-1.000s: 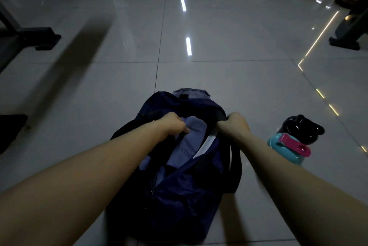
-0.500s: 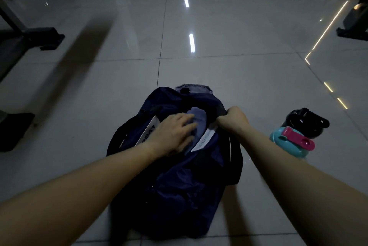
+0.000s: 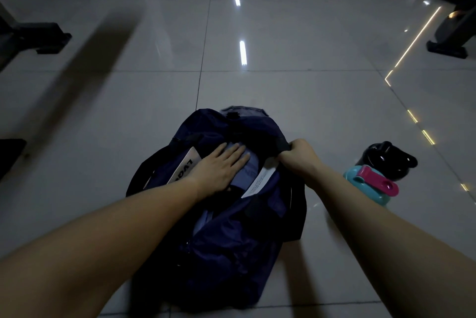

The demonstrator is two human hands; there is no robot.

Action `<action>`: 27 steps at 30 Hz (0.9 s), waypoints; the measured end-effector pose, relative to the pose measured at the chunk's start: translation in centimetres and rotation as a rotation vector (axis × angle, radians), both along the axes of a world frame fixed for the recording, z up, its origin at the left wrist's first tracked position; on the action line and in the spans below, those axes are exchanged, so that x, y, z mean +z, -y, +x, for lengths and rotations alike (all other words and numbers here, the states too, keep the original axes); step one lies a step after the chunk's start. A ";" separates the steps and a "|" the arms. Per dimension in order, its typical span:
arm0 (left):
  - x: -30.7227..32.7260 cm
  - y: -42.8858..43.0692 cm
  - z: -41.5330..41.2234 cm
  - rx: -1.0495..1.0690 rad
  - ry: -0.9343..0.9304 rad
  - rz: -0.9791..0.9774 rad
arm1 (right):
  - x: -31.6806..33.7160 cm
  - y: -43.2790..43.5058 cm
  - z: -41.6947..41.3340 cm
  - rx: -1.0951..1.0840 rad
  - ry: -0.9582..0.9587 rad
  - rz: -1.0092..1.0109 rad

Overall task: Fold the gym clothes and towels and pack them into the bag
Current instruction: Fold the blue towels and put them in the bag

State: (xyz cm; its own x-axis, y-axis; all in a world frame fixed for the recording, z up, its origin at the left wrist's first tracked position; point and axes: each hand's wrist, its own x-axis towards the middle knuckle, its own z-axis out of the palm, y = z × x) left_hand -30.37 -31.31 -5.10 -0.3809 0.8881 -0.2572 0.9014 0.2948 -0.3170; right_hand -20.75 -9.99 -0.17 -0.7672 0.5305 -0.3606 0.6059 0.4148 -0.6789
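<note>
Dim room, glossy tiled floor [image 3: 283, 91]. Clock face is laid on the floor, with 12 pointing away from the person.

- A navy bag [image 3: 226, 253] is lying on the floor between the person's forearms, with its top gaping open toward 12.
- The left hand [image 3: 219, 165] is lying flat inside the opening, fingers straight and together, palm pressing down on a folded pale-blue cloth [image 3: 248, 172]. It is grasping nothing.
- The cloth is sitting inside the bag, in the middle of the opening. Whether it is a towel or a garment, I cannot tell.
- The right hand [image 3: 301, 155] is clenching the dark rim of the bag at the opening's 3 o'clock side, knuckles up, pulling that edge outward.
- A white card [image 3: 184, 165] with dark lettering is sticking up at 9 o'clock of the left hand, against the bag's inner wall. The lettering is too cut off to read.
- A white label [image 3: 257, 181] is showing at 4 o'clock of the cloth, below the right hand.
- At 3 o'clock of the bag, apart from it, a teal bottle [image 3: 360, 178] with a pink clasp is lying on its side. A glossy black bottle [image 3: 383, 160] is sitting just beyond it.
- Dark machine feet are resting on the floor at 10 o'clock [image 3: 49, 42] and 2 o'clock [image 3: 448, 49], well away.
</note>
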 end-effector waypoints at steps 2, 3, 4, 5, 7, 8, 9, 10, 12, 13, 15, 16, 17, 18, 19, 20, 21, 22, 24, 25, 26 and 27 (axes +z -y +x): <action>-0.2 -0.5 0.3 0.061 -0.007 0.036 | -0.1 0.0 0.0 -0.002 -0.007 -0.031; -0.3 -0.6 0.5 0.074 -0.007 0.042 | 0.1 0.0 0.0 -0.005 -0.010 -0.041; -0.4 -0.7 0.5 0.074 -0.003 0.044 | 0.1 0.0 -0.1 -0.007 -0.012 -0.045; -0.5 -0.5 0.6 0.066 0.015 0.055 | 0.2 0.0 0.1 -0.011 -0.012 -0.048; -0.5 0.4 0.5 0.025 0.090 0.143 | 0.5 0.2 0.2 -0.012 -0.010 -0.053; -0.4 1.1 0.4 -0.012 0.138 0.201 | 0.6 0.2 0.2 -0.015 -0.007 -0.059; -0.3 1.7 0.5 -0.054 0.178 0.257 | 0.7 0.3 0.3 -0.019 -0.006 -0.066; -0.1 2.2 0.5 -0.091 0.202 0.310 | 0.6 0.4 0.3 -0.027 -0.010 -0.071; 0.3 2.5 0.3 -0.093 0.227 0.390 | 0.4 0.4 0.3 -0.046 -0.019 -0.075; 0.5 2.4 0.2 -0.053 0.235 0.402 | 0.4 0.5 0.3 -0.051 -0.023 -0.073; 0.7 1.8 0.1 0.029 0.237 0.405 | 0.3 0.5 0.5 -0.047 -0.022 -0.049; 0.6 1.5 0.0 0.052 0.234 0.403 | 0.3 0.5 0.5 -0.039 -0.020 -0.036; 0.4 1.2 0.0 0.061 0.227 0.401 | 0.3 0.5 0.6 -0.034 -0.017 -0.028; 0.3 0.8 0.0 0.063 0.214 0.394 | 0.3 0.5 0.7 -0.034 -0.012 -0.028; 0.1 0.5 -0.1 0.065 0.198 0.384 | 0.2 0.4 0.8 -0.036 -0.013 -0.036; 0.1 0.1 -0.1 0.077 0.185 0.378 | 0.2 0.3 0.9 -0.043 -0.014 -0.047; 0.0 -0.2 -0.2 0.098 0.179 0.371 | 0.1 0.2 1.0 -0.047 -0.019 -0.059; 0.0 -0.5 -0.2 0.121 0.178 0.366 | 0.0 0.2 1.2 -0.047 -0.020 -0.071; -0.1 -0.8 -0.3 0.138 0.183 0.357 | 0.0 0.3 1.4 -0.039 -0.024 -0.090; 0.0 -0.7 -0.3 0.128 0.202 0.347 | 0.1 0.3 1.4 -0.037 -0.026 -0.097; 0.2 -0.3 -0.3 0.111 0.228 0.336 | 0.3 0.3 1.4 -0.034 -0.022 -0.095; 0.4 0.3 -0.3 0.082 0.242 0.338 | 0.5 0.3 1.5 -0.021 -0.023 -0.075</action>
State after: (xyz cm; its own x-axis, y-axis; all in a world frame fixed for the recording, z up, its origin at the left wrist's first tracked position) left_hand -30.66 -31.61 -4.72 -0.4183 0.9071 -0.0475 0.9072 0.4198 0.0281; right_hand -19.27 -10.30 0.31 -0.7647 0.5186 -0.3825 0.5980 0.3500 -0.7210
